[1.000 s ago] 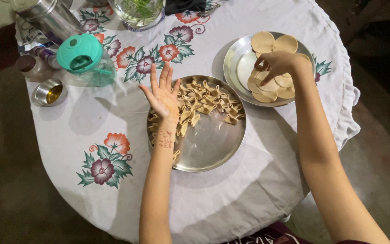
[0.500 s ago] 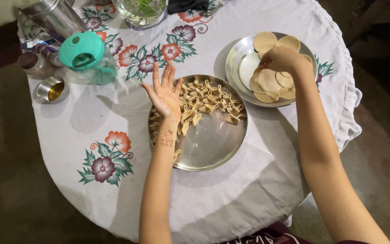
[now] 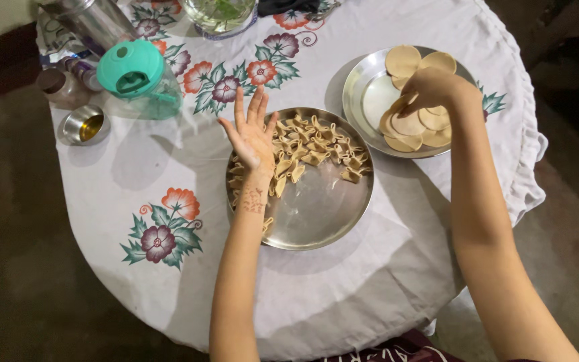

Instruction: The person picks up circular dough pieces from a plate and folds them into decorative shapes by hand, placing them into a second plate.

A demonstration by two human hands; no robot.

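Observation:
My left hand (image 3: 252,134) hovers with fingers spread over the left rim of a large steel plate (image 3: 316,214), holding nothing. Several folded dough pieces (image 3: 313,151) lie across the far half of that plate. Over a smaller steel plate (image 3: 366,94) at the back right, my right hand (image 3: 433,87) curls its fingers down onto the flat round dough discs (image 3: 413,124) that lie there. Whether it has a disc gripped is hidden by the hand.
The round table wears a white flowered cloth (image 3: 162,234). A teal-lidded container (image 3: 139,77), a small steel bowl of oil (image 3: 85,125), a steel canister (image 3: 95,23), small jars (image 3: 61,84) and a glass bowl (image 3: 222,13) stand at the back left. The floor around is dark.
My right hand has closed its fingers down onto the dough discs. My left hand has stayed spread over the big plate. The view has shifted slightly.

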